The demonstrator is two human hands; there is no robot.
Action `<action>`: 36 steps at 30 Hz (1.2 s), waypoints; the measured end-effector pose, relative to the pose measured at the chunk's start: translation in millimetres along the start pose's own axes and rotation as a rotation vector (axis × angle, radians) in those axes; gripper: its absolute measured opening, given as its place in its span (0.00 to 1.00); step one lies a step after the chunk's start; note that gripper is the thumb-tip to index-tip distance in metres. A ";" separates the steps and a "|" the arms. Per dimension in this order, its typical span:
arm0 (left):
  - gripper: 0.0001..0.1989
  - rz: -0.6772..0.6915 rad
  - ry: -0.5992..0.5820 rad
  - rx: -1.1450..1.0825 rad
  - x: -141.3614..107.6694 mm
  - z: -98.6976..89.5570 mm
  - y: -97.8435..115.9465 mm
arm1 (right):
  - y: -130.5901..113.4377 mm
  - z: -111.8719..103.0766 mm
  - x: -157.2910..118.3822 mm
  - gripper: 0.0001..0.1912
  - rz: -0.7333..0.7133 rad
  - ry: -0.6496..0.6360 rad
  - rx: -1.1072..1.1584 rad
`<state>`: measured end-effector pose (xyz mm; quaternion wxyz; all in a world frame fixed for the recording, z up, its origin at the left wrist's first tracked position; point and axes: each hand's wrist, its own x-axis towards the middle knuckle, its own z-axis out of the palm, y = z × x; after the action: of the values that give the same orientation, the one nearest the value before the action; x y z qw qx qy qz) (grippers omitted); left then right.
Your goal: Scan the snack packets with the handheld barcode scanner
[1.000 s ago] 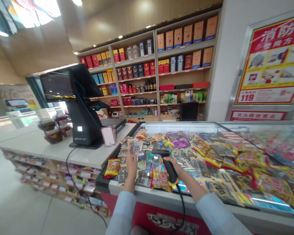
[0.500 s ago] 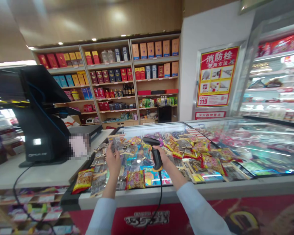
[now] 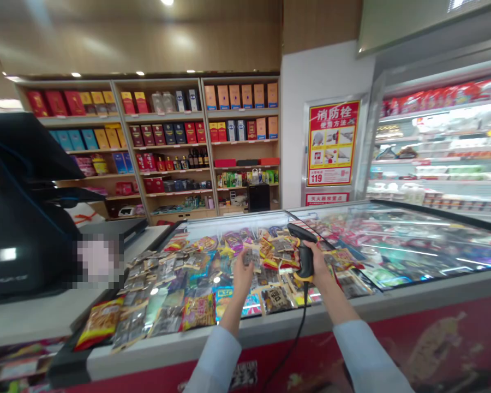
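Observation:
In the head view, my right hand (image 3: 319,265) is wrapped round the grip of a black barcode scanner (image 3: 305,259), its head pointing up and left and its cable hanging down. My left hand (image 3: 243,274) is to the left of it, thumb and fingers closed on a small grey snack packet (image 3: 252,254). Both hands are above a glass-topped freezer (image 3: 229,323) strewn with packets. Below and between the hands lies a dark packet with large lettering (image 3: 276,298). A yellow and purple snack bag (image 3: 199,311) rests near the front edge, left of my left forearm.
A black checkout terminal (image 3: 28,218) stands on the white counter (image 3: 20,322) at left. A red and yellow snack bag (image 3: 101,323) lies on the freezer's left corner. Behind are shelves of boxes (image 3: 167,112), a fire-hydrant poster (image 3: 333,143) and a lit refrigerated display (image 3: 442,147).
My view has turned right. My left hand has moved right across the packets, closer to the scanner. My right hand still grips the scanner and has also shifted right.

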<state>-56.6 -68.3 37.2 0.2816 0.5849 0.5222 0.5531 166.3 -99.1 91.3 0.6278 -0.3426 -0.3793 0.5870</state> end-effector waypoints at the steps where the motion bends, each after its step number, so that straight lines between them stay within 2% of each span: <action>1: 0.24 0.028 -0.003 0.101 -2.7 6.2 -2.3 | -0.1 -8.4 -1.2 0.15 -0.015 0.029 0.016; 4: 0.24 0.064 -0.007 0.366 -10.0 24.1 -13.0 | 4.0 -29.0 -3.5 0.15 0.003 0.094 0.046; 6: 0.25 0.059 -0.016 0.466 -13.6 35.9 -21.0 | 8.8 -38.5 -3.3 0.16 0.039 0.126 0.050; 12: 0.26 0.078 -0.036 0.527 -15.6 56.9 -27.9 | 19.1 -43.9 4.3 0.16 0.028 0.105 0.032; 17: 0.27 0.108 -0.121 0.633 -19.4 57.7 -16.0 | 20.9 -40.8 15.2 0.15 -0.025 0.079 0.000; 22: 0.28 0.145 -0.215 0.680 -27.2 55.3 -4.0 | 23.2 -46.4 21.8 0.13 -0.060 0.063 0.010; 29: 0.32 0.144 -0.219 0.669 -33.2 54.0 4.9 | 23.2 -48.9 21.7 0.12 -0.053 0.047 -0.003; 36: 0.34 0.118 -0.190 0.682 -32.6 57.1 2.8 | 19.2 -45.5 17.6 0.12 -0.018 0.061 0.015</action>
<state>3.1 -85.0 15.1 0.0853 0.7230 0.6137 0.3055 197.6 -79.3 54.0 0.6468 -0.3523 -0.3586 0.5736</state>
